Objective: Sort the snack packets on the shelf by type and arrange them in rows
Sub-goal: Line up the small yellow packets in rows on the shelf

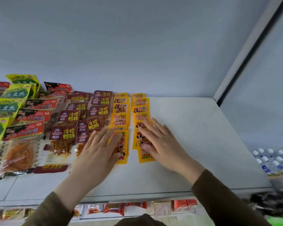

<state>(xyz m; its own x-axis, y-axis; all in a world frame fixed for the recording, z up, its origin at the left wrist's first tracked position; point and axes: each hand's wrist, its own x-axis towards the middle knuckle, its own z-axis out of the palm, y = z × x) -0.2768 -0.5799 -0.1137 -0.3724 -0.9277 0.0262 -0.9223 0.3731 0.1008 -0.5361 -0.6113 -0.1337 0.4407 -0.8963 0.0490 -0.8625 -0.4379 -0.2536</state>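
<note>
Snack packets lie in rows on a white shelf (194, 136). Two rows of small yellow packets run front to back: a left row (120, 118) and a right row (140, 110). My left hand (98, 149) rests flat, fingers straight, on the front packets of the left yellow row. My right hand (160, 141) lies flat on the front packets of the right yellow row. Left of them are rows of dark red packets (69, 119), red-and-black packets (33, 117) and green-yellow packets (3, 108).
The shelf's right half is bare up to a white side panel with a dark edge (238, 67). A lower shelf (114, 207) holds more small snack packs. Bottled water caps (273, 159) show at the far right below.
</note>
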